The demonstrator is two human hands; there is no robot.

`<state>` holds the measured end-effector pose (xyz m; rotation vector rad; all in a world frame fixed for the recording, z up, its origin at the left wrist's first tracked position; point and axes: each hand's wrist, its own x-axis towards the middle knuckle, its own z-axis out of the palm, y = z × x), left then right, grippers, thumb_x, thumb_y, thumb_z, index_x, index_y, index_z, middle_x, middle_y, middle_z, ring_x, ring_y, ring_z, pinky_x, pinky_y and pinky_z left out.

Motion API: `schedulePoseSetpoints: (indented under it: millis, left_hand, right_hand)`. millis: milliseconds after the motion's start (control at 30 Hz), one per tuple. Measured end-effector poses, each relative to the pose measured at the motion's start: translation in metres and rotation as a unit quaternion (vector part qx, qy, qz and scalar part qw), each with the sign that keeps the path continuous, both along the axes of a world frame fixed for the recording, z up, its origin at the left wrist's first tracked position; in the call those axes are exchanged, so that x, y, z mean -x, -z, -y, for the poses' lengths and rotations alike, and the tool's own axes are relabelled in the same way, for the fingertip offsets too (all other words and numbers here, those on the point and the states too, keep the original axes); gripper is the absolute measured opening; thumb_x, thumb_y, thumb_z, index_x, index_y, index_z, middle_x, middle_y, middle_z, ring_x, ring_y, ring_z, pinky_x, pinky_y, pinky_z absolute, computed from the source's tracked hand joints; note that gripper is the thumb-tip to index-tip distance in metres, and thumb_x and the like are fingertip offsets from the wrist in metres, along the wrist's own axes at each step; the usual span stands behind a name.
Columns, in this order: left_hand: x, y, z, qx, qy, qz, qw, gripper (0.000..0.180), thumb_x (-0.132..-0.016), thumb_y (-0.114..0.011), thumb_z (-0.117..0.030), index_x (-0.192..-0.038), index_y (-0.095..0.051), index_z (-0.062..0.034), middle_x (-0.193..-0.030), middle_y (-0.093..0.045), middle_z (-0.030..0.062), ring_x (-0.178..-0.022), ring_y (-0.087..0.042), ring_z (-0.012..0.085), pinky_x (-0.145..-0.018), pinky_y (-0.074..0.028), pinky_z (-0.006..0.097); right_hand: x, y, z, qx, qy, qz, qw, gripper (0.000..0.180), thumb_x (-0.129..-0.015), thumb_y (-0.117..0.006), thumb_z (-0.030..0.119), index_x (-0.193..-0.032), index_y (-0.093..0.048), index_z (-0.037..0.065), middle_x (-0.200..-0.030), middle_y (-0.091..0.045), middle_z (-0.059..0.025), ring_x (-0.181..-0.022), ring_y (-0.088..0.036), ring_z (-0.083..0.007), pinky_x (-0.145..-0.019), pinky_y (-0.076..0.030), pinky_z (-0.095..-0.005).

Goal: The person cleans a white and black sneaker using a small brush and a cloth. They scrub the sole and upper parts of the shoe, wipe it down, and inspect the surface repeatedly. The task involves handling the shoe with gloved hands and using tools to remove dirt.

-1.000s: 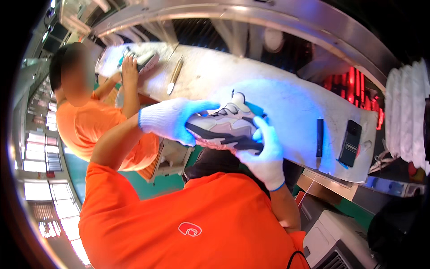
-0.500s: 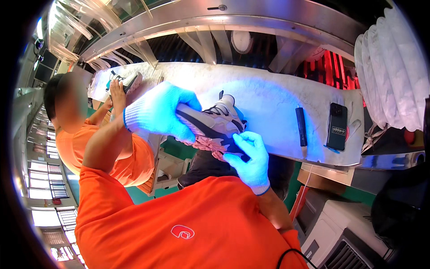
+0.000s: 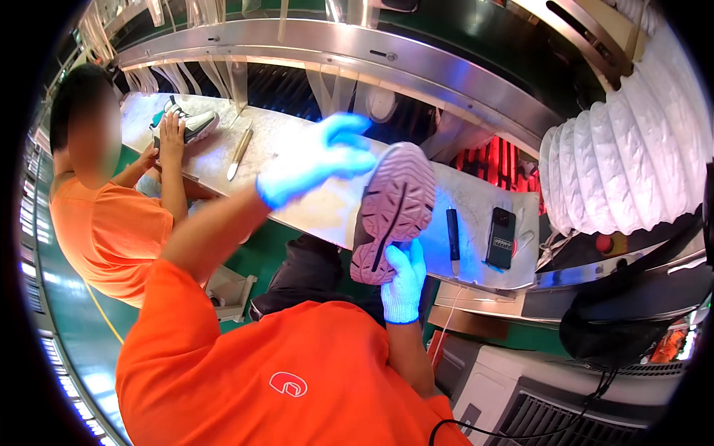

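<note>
Right hand (image 3: 404,281), in a pale glove, grips the heel end of a sneaker (image 3: 394,212) from below, fingers wrapped round it. The sneaker is held up over the near edge of the workbench (image 3: 312,201), turned so its pinkish treaded sole faces the camera, toe toward 12 o'clock. Left hand (image 3: 318,160), also gloved, sits at 10 o'clock from the sneaker, fingers spread loosely and blurred; whether it touches the toe cannot be told.

At 3 o'clock from the sneaker a dark pen-shaped tool (image 3: 453,230) lies on the bench, and just beyond it a black phone (image 3: 500,237). At 10 o'clock, further along the bench, a co-worker in an orange shirt (image 3: 104,238) presses a hand (image 3: 170,130) on a white shoe (image 3: 190,123), with a long-handled brush (image 3: 239,151) lying beside it. A white ribbed duct (image 3: 625,163) hangs at 2 o'clock.
</note>
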<state>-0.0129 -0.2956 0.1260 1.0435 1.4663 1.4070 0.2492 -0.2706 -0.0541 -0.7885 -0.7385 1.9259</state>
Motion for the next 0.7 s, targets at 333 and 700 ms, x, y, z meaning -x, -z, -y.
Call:
schedulePoseSetpoints:
  millis: [333,700]
  left_hand:
    - [-0.118,0.121,0.083,0.093,-0.098,0.148,0.980,0.069,-0.085,-0.097,-0.016,-0.140,-0.061,0.0029,-0.125,-0.073,0.0117,-0.115,-0.070,0.0179,-0.103,-0.058,0.037]
    - [-0.095,0.140,0.095,0.138,-0.003,-0.034,0.990,0.055,-0.074,-0.105,-0.022,-0.112,-0.072,-0.0008,-0.103,-0.078,0.0095,-0.095,-0.073,0.0134,-0.085,-0.062,0.034]
  right_hand:
    - [-0.009,0.001,0.025,0.018,-0.038,-0.010,0.999,0.038,-0.104,-0.070,0.001,-0.141,-0.062,0.004,-0.123,-0.069,-0.0034,-0.112,-0.069,-0.0174,-0.099,-0.058,-0.0353]
    - [-0.042,-0.104,-0.005,-0.363,-0.022,0.135,0.922,0.102,-0.085,-0.096,0.031,-0.163,-0.045,-0.008,-0.161,-0.059,-0.0227,-0.150,-0.058,-0.0361,-0.127,-0.046,-0.0501]
